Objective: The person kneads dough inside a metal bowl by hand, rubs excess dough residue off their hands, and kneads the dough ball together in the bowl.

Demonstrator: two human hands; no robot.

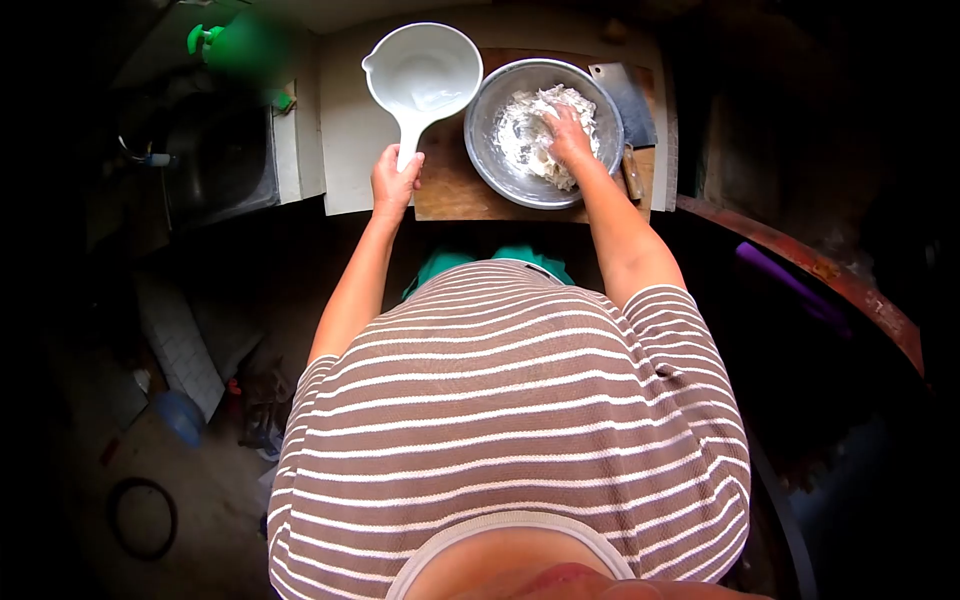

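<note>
My left hand (396,183) is closed round the handle of a white plastic water dipper (425,70). The dipper has a small pouring lip on its left side and is held level at the left of a metal mixing bowl (486,160). A little clear liquid seems to lie in the dipper's bottom. Inside the bowl is shaggy, floury dough (550,165), with loose white flour around it. My right hand (568,138) reaches in from the right, its fingers stretched down and apart into the flour. The fingertips are partly hidden there.
Under the bowl lies a wooden cutting board (440,200) on a light counter (345,150). A cleaver (625,100) rests at the bowl's right, and its wooden handle (632,175) points towards me. A dark sink (220,150) is at the left, near a blurred green bottle (245,48).
</note>
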